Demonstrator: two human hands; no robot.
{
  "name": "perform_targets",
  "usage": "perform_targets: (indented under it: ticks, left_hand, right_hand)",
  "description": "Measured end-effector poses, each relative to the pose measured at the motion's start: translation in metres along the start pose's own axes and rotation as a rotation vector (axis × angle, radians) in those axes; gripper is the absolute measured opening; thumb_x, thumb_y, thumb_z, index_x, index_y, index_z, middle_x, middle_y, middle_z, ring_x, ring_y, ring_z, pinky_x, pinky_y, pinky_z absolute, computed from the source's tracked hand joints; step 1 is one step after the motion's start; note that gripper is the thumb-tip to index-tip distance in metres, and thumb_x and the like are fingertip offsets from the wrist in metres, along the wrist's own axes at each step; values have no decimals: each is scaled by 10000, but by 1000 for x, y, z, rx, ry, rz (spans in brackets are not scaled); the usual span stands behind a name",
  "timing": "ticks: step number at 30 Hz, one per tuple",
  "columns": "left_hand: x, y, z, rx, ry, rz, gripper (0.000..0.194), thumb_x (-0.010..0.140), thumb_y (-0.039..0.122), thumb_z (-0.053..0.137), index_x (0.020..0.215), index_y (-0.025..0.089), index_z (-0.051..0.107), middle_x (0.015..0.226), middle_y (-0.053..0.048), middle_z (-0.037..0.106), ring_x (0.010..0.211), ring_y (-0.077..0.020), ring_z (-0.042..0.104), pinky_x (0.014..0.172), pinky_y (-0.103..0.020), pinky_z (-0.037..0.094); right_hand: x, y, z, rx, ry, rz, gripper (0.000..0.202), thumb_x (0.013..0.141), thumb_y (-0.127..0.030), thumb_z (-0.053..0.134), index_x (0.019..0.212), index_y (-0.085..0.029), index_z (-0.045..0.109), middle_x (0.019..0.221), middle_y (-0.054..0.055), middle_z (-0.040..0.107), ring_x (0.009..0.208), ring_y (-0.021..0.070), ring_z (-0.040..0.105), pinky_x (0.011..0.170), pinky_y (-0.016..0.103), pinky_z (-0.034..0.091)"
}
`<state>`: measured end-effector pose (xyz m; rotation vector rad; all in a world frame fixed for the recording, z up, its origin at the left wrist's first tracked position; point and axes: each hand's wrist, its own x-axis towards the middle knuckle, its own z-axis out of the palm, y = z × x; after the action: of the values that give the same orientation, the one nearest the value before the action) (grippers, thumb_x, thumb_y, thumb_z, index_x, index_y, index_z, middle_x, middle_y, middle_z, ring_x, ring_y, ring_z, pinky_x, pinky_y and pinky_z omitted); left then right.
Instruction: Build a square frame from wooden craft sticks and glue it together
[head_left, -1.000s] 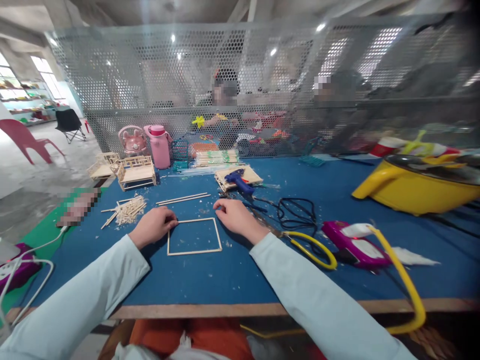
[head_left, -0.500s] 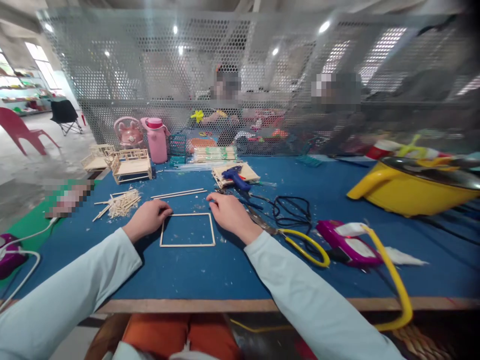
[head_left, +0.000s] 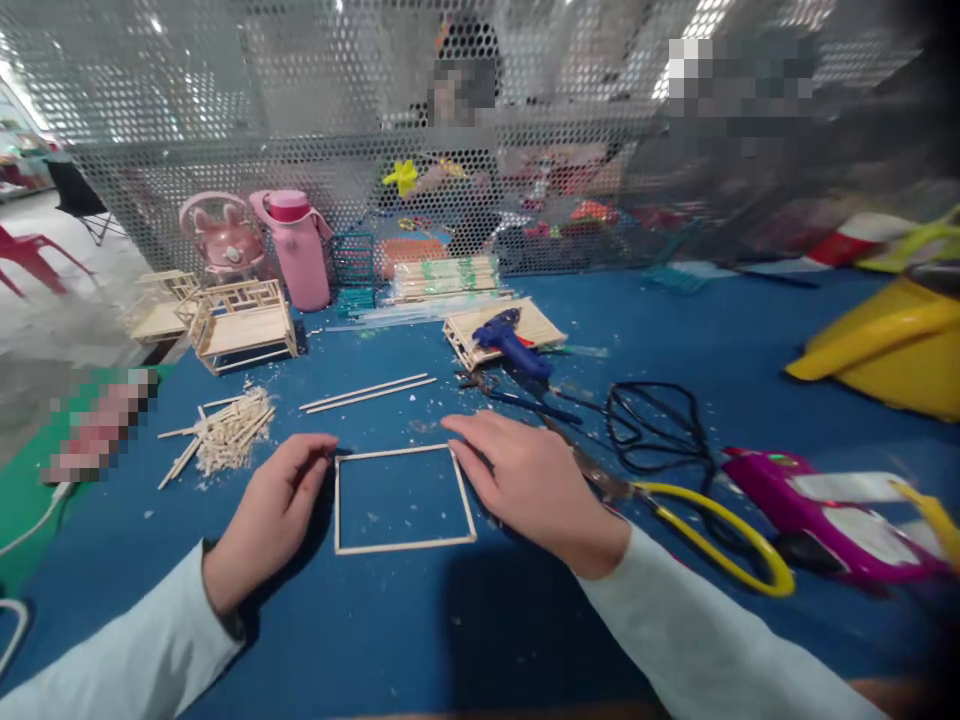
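Note:
A thin rectangular frame of wooden sticks (head_left: 405,546) lies flat on the blue tabletop between my hands. My left hand (head_left: 270,515) rests beside its far left corner, fingers loosely bent and slightly apart, with nothing seen in them. At the far right corner is my right hand (head_left: 536,485), thumb and forefinger stretched toward the stick there and parted; whether they touch it I cannot tell. Beyond the frame lie two loose wooden sticks (head_left: 367,393). A heap of short stick pieces (head_left: 236,430) sits to the left of them.
A blue glue gun (head_left: 517,345) lies on a flat stick panel (head_left: 551,325). Yellow-handled scissors (head_left: 712,530), a black cable (head_left: 660,430) and a purple device (head_left: 832,520) are at right. Small stick-built furniture (head_left: 247,325) and a pink bottle (head_left: 300,260) stand behind, before a perforated metal screen (head_left: 300,120).
My view has tipped down and moved closer to the table. Both hands have drawn back slightly from the stick frame's far corners, their fingers loosening. The frame stays flat on the table.

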<state>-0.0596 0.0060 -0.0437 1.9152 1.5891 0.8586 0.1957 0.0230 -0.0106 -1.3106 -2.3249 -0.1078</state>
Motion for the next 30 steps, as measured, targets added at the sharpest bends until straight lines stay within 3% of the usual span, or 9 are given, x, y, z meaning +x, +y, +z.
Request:
perform_targets:
  ticks: [9, 16, 21, 24, 26, 28, 30]
  left_hand:
    - [5, -2, -5, 111, -77, 45, 307, 871, 360, 377, 1070, 197, 546, 1036, -68, 634, 933, -183, 589, 829, -300, 473]
    - [9, 2, -8, 123, -124, 46, 313, 863, 327, 374, 1076, 185, 555, 1024, -62, 640, 917, -180, 590, 825, -297, 467]
    - [12, 4, -7, 159, -133, 58, 330, 849, 296, 374, 1100, 165, 544, 1030, -80, 637, 909, -193, 587, 818, -324, 467]
    - [17, 6, -6, 189, -141, 93, 340, 843, 296, 387, 1114, 158, 537, 1028, -82, 634, 885, -191, 590, 801, -328, 472]
    - [13, 10, -8, 187, -57, 111, 338, 837, 310, 406, 1112, 160, 534, 1032, -79, 626, 863, -185, 593, 778, -323, 484]
    - [-7, 16, -15, 163, 133, 120, 326, 840, 339, 422, 1106, 182, 527, 1050, -69, 610, 856, -179, 592, 760, -316, 494]
    - [-43, 20, -27, 143, 334, 113, 314, 853, 373, 435, 1126, 235, 506, 1073, -44, 592, 900, -174, 581, 793, -312, 489]
  right_hand:
    - [0, -8, 7, 111, 36, -38, 236, 871, -210, 442, 1001, -185, 638, 869, 51, 692, 780, 144, 628, 679, 237, 463]
    - [-7, -16, 0, 216, 85, -84, 210, 862, -204, 465, 980, -185, 638, 789, 34, 678, 700, 119, 618, 669, 220, 470]
    - [-6, -15, 2, 214, 37, -48, 272, 862, -203, 437, 1071, -196, 610, 959, 53, 685, 838, 151, 638, 738, 258, 496]
    - [1, -15, -1, 179, 88, -22, 279, 855, -200, 438, 1072, -191, 612, 1008, 62, 678, 900, 176, 633, 778, 288, 495]
    - [-1, -20, -11, 224, 176, -13, 261, 854, -221, 448, 1045, -199, 624, 958, 52, 685, 850, 167, 636, 777, 284, 493]
    - [-19, -28, -24, 330, 202, 19, 221, 846, -271, 473, 988, -239, 641, 863, 28, 685, 741, 148, 632, 717, 265, 502]
    - [-55, -34, -36, 450, 15, 84, 150, 816, -365, 528, 864, -311, 660, 770, 14, 669, 675, 153, 622, 602, 261, 501]
